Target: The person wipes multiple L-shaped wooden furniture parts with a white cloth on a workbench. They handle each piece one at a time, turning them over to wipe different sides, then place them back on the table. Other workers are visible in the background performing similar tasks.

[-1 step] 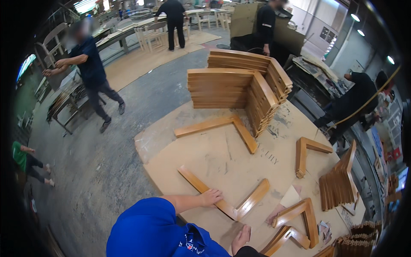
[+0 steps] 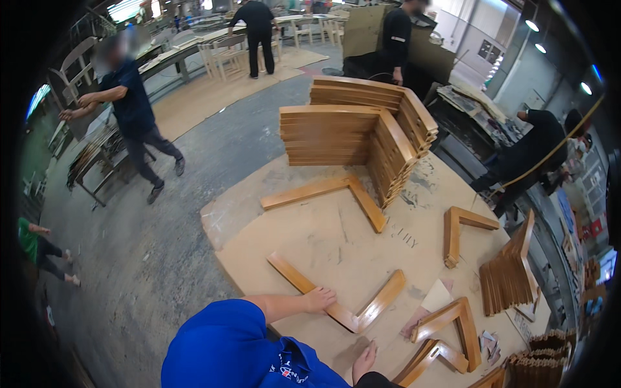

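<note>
My L hand (image 2: 320, 300) holds the wood V (image 2: 380, 302) by its long leg, which runs far-L to near-R under my fingers. Corner's near-R of 'em, just ahead of R hand (image 2: 365, 363): bent fingers, can't tell if holding smth.

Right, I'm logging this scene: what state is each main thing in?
Front V-shaped piece, lying flat
Left hand, resting on that piece's left leg
Right hand, partly curled, clear of that piece; contents unclear
Rear wooden stacks, piled up
Angled piece before them, lying flat
Right-hand stack, pieces piled together
Ceiling lamps, lit
</note>
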Demonstrator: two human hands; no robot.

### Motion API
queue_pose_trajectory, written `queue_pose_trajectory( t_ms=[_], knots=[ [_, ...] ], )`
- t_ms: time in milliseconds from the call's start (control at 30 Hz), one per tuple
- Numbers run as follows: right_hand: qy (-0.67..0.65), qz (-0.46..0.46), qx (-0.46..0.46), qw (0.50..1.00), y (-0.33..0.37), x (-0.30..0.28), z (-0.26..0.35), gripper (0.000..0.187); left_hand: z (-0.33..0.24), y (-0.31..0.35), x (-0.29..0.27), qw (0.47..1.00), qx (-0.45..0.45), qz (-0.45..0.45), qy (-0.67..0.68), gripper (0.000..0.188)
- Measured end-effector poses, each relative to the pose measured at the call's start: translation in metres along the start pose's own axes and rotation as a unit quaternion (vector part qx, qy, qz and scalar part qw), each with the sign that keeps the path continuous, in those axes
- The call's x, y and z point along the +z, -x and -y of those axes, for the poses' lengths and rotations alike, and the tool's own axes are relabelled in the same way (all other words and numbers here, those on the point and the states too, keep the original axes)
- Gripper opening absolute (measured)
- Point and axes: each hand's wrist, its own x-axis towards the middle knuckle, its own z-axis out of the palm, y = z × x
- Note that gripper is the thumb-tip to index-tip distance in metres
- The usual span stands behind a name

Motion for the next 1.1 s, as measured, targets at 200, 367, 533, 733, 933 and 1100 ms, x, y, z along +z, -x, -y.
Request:
queue_pose_trajectory(
  t_ms=[200,367,533,733,933,1100],
  knots=[
    [-0.514,-0.097,0.266,0.809,-0.031,0.022,0.07,0.047,-0.014,-0.013,-0.043,0.991,0.039,0.002,0.131,0.063],
    [-0.399,-0.167,0.078,0.898,-0.055,0.022,0.193,0.053,-0.051,0.014,-0.102,0.961,0.003,-0.128,0.245,0.059],
    [-0.305,-0.1,-0.122,0.939,-0.089,0.018,0.306,0.062,-0.08,0.019,-0.188,0.893,0.048,-0.354,0.275,0.06],
    [-0.103,0.107,-0.274,0.95,-0.103,-0.003,0.379,0.056,-0.1,0.095,-0.316,0.85,0.05,-0.524,-0.012,0.063],
    [-0.012,0.377,-0.342,0.861,-0.085,0.015,0.371,0.054,-0.089,0.151,-0.329,0.972,-0.119,-0.201,-0.033,0.047],
    [0.027,0.379,-0.351,0.856,-0.099,0.022,0.321,0.048,-0.118,0.153,-0.263,0.964,-0.21,-0.097,0.127,0.04]
  ],
)
